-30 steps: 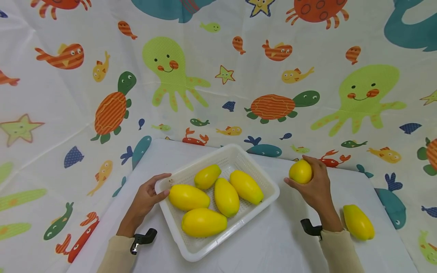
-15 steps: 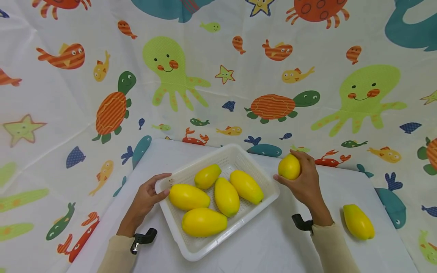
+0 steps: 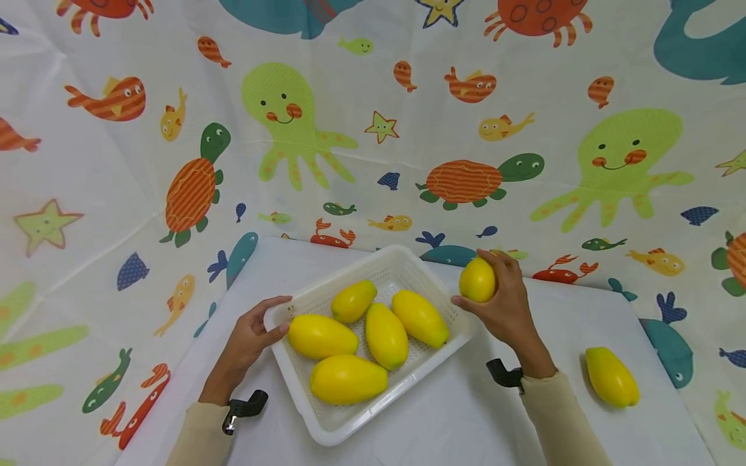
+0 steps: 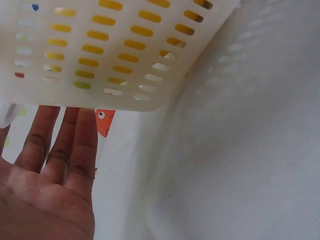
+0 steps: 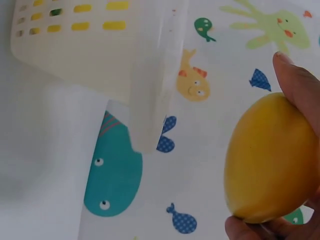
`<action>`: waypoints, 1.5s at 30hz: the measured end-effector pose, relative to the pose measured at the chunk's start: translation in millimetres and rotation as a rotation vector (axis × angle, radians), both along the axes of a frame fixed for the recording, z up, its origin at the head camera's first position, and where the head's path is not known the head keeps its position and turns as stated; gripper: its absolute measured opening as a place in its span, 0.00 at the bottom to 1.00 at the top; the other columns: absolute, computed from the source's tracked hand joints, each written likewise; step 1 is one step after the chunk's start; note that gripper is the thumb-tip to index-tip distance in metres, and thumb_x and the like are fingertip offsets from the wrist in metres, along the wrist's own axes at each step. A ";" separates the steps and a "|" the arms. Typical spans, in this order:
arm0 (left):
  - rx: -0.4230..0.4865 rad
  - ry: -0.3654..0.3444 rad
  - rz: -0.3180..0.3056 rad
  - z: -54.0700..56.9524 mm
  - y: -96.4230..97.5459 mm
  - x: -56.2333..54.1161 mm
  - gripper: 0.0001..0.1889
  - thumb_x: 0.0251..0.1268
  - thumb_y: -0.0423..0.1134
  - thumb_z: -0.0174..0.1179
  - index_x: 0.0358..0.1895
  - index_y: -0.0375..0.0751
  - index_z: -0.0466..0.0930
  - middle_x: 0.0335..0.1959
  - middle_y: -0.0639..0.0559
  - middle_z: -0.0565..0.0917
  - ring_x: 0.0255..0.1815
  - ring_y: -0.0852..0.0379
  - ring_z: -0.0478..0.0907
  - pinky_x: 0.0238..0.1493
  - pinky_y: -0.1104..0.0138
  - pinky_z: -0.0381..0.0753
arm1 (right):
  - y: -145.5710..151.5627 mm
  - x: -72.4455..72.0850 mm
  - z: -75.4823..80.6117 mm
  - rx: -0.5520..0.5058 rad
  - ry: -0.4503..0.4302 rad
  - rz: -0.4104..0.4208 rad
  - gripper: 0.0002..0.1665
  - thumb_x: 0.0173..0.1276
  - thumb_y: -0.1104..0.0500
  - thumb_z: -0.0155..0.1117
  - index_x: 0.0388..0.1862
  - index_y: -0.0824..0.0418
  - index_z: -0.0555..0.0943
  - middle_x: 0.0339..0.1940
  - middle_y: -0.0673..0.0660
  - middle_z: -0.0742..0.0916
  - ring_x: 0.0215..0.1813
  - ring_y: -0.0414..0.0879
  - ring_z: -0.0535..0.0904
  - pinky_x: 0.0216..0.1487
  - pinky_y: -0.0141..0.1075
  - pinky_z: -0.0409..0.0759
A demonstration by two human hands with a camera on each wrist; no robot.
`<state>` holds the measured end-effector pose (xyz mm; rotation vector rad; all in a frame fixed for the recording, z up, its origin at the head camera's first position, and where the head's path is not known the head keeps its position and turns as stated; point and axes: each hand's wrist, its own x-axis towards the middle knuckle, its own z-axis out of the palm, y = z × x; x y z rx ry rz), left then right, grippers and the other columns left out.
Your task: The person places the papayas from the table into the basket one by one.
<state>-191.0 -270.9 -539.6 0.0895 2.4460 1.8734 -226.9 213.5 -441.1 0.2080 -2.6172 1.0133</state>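
Observation:
A white plastic basket with perforated walls stands at an angle on the white-covered table, with several yellow papayas lying in it. My left hand grips its left corner, thumb over the rim and fingers along the outside; in the left wrist view those fingers reach up beside the wall. Raised just off the basket's right corner, my right hand holds another yellow papaya between thumb and fingers. The right wrist view shows this papaya apart from the basket's rim.
One more yellow papaya lies on the table at the right, beyond my right forearm. A cloth printed with sea animals hangs behind and along the left side. Both wrists carry a black camera mount.
My right hand has moved left with the papaya, from well right of the basket to close by its right corner. The left hand and the basket have stayed put.

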 end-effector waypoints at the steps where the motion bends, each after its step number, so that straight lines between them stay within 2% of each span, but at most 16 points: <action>1: -0.002 0.000 0.001 -0.1 -0.1 0.1 0.28 0.75 0.48 0.67 0.76 0.59 0.74 0.82 0.55 0.69 0.66 0.57 0.80 0.57 0.62 0.89 | -1.9 -0.2 0.6 0.000 -0.003 0.004 0.59 0.54 0.53 0.89 0.82 0.56 0.66 0.80 0.69 0.66 0.72 0.71 0.70 0.68 0.72 0.78; 6: -0.006 0.003 0.000 0.2 -0.7 1.1 0.28 0.75 0.48 0.66 0.75 0.59 0.74 0.82 0.56 0.69 0.67 0.58 0.79 0.59 0.63 0.88 | -12.1 -1.8 4.0 0.009 -0.011 0.029 0.60 0.54 0.52 0.89 0.82 0.56 0.66 0.80 0.69 0.66 0.72 0.69 0.71 0.69 0.69 0.79; 13: 0.008 0.009 -0.007 -0.1 -1.0 1.8 0.28 0.76 0.47 0.66 0.76 0.58 0.74 0.82 0.54 0.69 0.65 0.62 0.80 0.57 0.63 0.89 | -26.3 -5.0 9.9 0.011 -0.019 0.065 0.59 0.54 0.51 0.89 0.81 0.54 0.67 0.81 0.67 0.65 0.73 0.68 0.71 0.69 0.67 0.81; 21: 0.021 -0.005 -0.010 -1.1 -0.1 1.3 0.28 0.76 0.46 0.66 0.76 0.58 0.74 0.83 0.54 0.68 0.64 0.57 0.81 0.56 0.63 0.90 | -38.1 -5.5 14.2 -0.004 -0.020 0.112 0.58 0.55 0.51 0.88 0.82 0.54 0.67 0.81 0.67 0.65 0.70 0.67 0.74 0.67 0.64 0.83; 34: 0.051 0.002 -0.026 -0.4 -0.8 1.0 0.27 0.78 0.43 0.64 0.76 0.55 0.73 0.80 0.50 0.70 0.61 0.63 0.83 0.58 0.65 0.89 | -55.2 -8.8 22.3 -0.014 -0.008 0.164 0.59 0.54 0.48 0.89 0.81 0.52 0.68 0.81 0.65 0.66 0.68 0.64 0.76 0.65 0.60 0.86; 39: 0.048 0.003 -0.025 0.4 -0.3 1.1 0.27 0.77 0.43 0.64 0.76 0.56 0.73 0.80 0.51 0.71 0.61 0.63 0.84 0.57 0.64 0.89 | -62.0 -13.4 22.5 -0.026 -0.015 0.204 0.59 0.53 0.47 0.89 0.81 0.52 0.68 0.81 0.64 0.66 0.69 0.63 0.76 0.63 0.58 0.87; 45: 0.033 0.002 -0.018 1.2 0.3 1.3 0.27 0.77 0.45 0.65 0.76 0.57 0.73 0.81 0.52 0.70 0.60 0.61 0.83 0.55 0.62 0.91 | -70.2 -19.0 19.4 -0.036 -0.052 0.222 0.59 0.54 0.46 0.88 0.82 0.53 0.68 0.81 0.65 0.66 0.73 0.65 0.72 0.65 0.58 0.86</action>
